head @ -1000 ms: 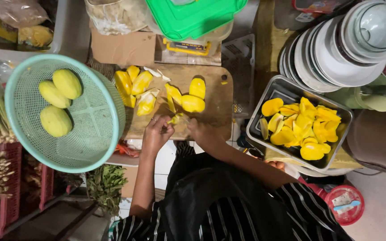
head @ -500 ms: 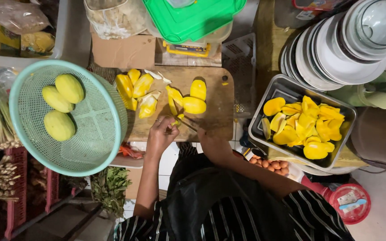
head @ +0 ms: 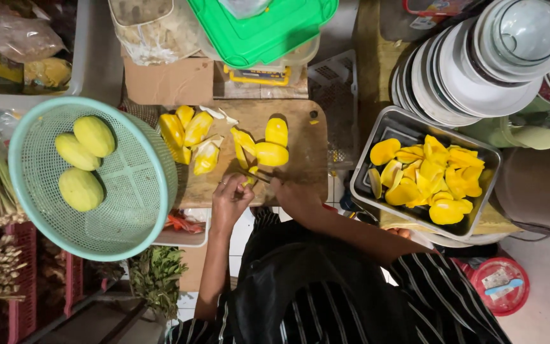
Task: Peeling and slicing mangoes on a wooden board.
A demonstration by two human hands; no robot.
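A wooden cutting board (head: 300, 137) carries peeled yellow mango pieces (head: 271, 153) and a pile of peels (head: 189, 137). My left hand (head: 230, 200) rests at the board's near edge and pinches a small mango piece (head: 247, 179). My right hand (head: 295, 193) is just to its right, gripping a knife (head: 257, 176) whose blade points left onto that piece. To the left, a green mesh basket (head: 138, 191) holds three whole green-yellow mangoes (head: 79, 188). On the right, a metal tray (head: 391, 124) is full of cut mango slices (head: 434, 178).
Stacked white plates and bowls (head: 479, 64) stand at the far right. A green-lidded container (head: 262, 32) and a cardboard box (head: 170, 83) sit behind the board. Herbs (head: 157, 277) and crates (head: 14, 299) lie lower left, and a red tub (head: 498, 286) lower right.
My right hand has drawn to the right, so the knife now shows between my hands. My left hand stays at the board's near edge on the small piece.
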